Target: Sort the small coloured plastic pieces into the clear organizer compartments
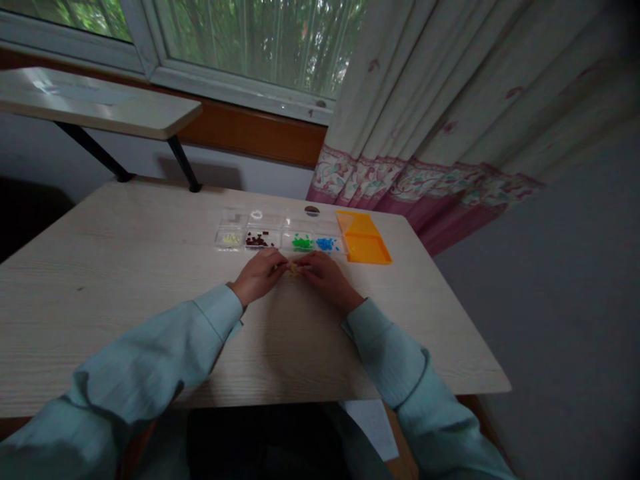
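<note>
My left hand (pixel 261 273) and my right hand (pixel 327 277) meet over the middle of the desk, fingertips closed in a pinch. Between them is a small yellowish piece (pixel 293 269), mostly covered by the fingers; its kind is too small to make out. Just beyond the hands stands a clear compartment tray (pixel 270 221). Its near compartments hold pale yellow bits (pixel 231 239), dark red-brown pieces (pixel 257 239), green pieces (pixel 303 243) and blue pieces (pixel 326 244).
An orange two-part tray (pixel 367 248) lies to the right of the clear one. A round dark hole (pixel 312 211) is in the desk (pixel 125 267) near its back edge. At the back left a raised shelf (pixel 100 103) stands on black legs. A patterned curtain (pixel 400 160) hangs behind.
</note>
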`<state>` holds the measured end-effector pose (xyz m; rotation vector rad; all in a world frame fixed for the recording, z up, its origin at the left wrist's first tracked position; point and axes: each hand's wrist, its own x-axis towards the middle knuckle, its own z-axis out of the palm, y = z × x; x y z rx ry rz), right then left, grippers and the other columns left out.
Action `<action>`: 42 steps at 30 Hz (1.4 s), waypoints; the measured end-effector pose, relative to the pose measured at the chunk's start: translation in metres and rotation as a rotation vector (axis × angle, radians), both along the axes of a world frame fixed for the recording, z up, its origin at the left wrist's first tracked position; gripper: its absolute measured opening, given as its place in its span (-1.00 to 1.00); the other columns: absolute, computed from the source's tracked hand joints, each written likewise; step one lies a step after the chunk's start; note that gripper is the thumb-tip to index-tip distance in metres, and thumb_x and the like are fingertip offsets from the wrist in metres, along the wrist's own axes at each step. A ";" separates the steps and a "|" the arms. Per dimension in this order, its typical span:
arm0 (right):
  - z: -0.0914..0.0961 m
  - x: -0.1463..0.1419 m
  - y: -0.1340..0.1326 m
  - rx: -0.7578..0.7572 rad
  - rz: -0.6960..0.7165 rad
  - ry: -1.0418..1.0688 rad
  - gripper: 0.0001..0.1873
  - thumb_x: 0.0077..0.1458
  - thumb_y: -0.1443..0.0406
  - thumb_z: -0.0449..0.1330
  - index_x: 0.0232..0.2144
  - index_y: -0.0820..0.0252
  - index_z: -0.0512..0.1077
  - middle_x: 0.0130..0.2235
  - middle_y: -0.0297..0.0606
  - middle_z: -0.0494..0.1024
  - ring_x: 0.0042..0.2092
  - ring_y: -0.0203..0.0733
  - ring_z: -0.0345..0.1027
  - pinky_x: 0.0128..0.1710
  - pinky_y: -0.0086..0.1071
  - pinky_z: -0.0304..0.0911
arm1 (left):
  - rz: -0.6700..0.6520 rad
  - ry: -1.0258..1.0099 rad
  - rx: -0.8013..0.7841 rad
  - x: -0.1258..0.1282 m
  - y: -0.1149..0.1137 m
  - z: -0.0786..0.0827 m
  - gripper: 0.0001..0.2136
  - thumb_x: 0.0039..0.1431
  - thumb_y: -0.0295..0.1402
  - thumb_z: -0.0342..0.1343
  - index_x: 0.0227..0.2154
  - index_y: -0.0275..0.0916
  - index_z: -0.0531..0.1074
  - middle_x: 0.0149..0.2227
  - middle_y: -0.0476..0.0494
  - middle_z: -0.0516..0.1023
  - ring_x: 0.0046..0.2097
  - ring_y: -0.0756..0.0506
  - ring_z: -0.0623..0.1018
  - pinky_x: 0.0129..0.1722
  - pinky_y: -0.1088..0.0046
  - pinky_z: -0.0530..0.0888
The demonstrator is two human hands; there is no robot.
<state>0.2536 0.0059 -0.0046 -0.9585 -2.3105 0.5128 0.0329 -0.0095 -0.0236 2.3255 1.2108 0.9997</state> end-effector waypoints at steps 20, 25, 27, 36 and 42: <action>0.014 0.026 0.012 0.225 -0.418 -0.250 -0.76 0.29 0.20 0.09 -0.25 0.15 0.54 -0.20 -0.13 0.57 -0.10 -0.07 0.36 -0.04 -0.17 0.20 | -0.015 -0.003 -0.002 -0.002 -0.001 0.004 -0.72 0.36 -0.28 -0.12 -0.28 -0.24 0.47 -0.32 -0.15 0.44 -0.22 -0.10 0.42 -0.18 0.33 0.36; 0.021 0.081 0.025 0.202 -0.743 -0.343 -0.66 0.27 0.16 0.15 0.01 0.21 0.40 0.04 -0.13 0.45 -0.01 -0.10 0.38 -0.01 -0.10 0.36 | -0.031 0.000 0.040 -0.002 -0.002 0.000 -0.76 0.34 -0.30 -0.07 -0.24 -0.26 0.48 -0.33 -0.14 0.42 -0.26 -0.08 0.40 -0.24 0.37 0.35; 0.020 0.091 0.026 0.206 -0.773 -0.344 -0.62 0.26 0.16 0.17 0.06 0.21 0.36 0.07 -0.13 0.43 -0.01 -0.11 0.40 -0.03 -0.11 0.39 | -0.032 0.000 0.057 -0.002 -0.002 -0.001 -0.77 0.34 -0.31 -0.05 -0.25 -0.26 0.49 -0.35 -0.14 0.41 -0.27 -0.08 0.40 -0.24 0.38 0.34; -0.007 0.099 0.045 0.188 -0.885 -0.358 -0.60 0.31 0.26 -0.05 -0.38 0.31 0.51 -0.29 0.00 0.47 -0.20 -0.06 0.23 -0.13 -0.10 0.21 | -0.017 -0.002 0.038 -0.001 -0.001 -0.001 -0.78 0.33 -0.31 -0.03 -0.22 -0.25 0.51 -0.34 -0.13 0.42 -0.26 -0.08 0.40 -0.24 0.38 0.35; -0.005 0.095 0.041 0.292 -0.846 -0.304 -0.60 0.29 0.24 -0.05 -0.32 0.27 0.55 -0.24 -0.03 0.50 -0.16 -0.03 0.18 -0.11 -0.15 0.07 | -0.018 0.015 0.021 -0.003 0.000 -0.005 -0.79 0.27 -0.40 -0.01 -0.13 -0.24 0.50 -0.29 -0.14 0.42 -0.20 -0.10 0.41 -0.17 0.35 0.38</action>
